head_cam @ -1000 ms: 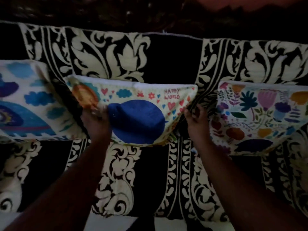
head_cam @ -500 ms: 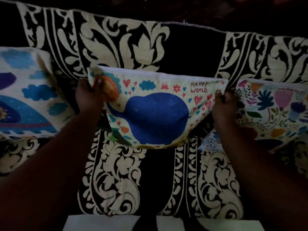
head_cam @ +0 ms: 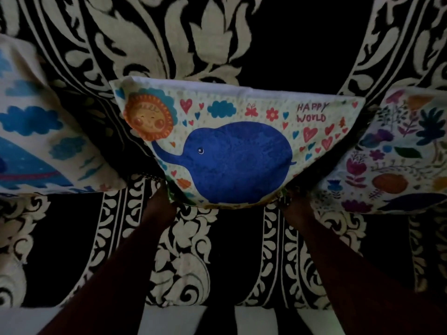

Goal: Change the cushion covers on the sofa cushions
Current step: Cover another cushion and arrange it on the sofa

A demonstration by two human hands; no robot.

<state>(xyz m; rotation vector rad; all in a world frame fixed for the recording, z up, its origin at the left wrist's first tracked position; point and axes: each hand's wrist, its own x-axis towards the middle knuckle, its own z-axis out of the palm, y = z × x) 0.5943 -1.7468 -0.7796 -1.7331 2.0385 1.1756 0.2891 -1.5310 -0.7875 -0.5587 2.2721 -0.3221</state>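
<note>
The light is dim, and you face a sofa draped in a black throw [head_cam: 183, 250] with large cream leaf and scroll patterns that fills nearly the whole frame. Along the bottom edge runs a pale strip [head_cam: 21, 320], too dark to identify. 3 cushions lean against the sofa back in a row. The cloud cushion [head_cam: 36, 141], with blue clouds on cream, is at the left of the frame. The elephant cushion [head_cam: 242, 160] is in the centre, and the floral cushion [head_cam: 399, 153], with many-coloured flowers on white, is at the right. The elephant cushion is filled and in its cover, which is printed with a blue elephant, an orange sun, hearts and the words "HAPPY WORLD". A plain white band runs along its top edge; it could be the inner pad or the back of the cover. Its sides sit just beside both neighbours. Your left hand [head_cam: 160, 204] meets its lower left corner and your right hand [head_cam: 294, 209] meets its lower right corner, both arms reaching up from the bottom of the frame. The fingers of both hands are hidden behind the cushion's lower edge, so I cannot tell whether they are spread, together or gripping the fabric.
</note>
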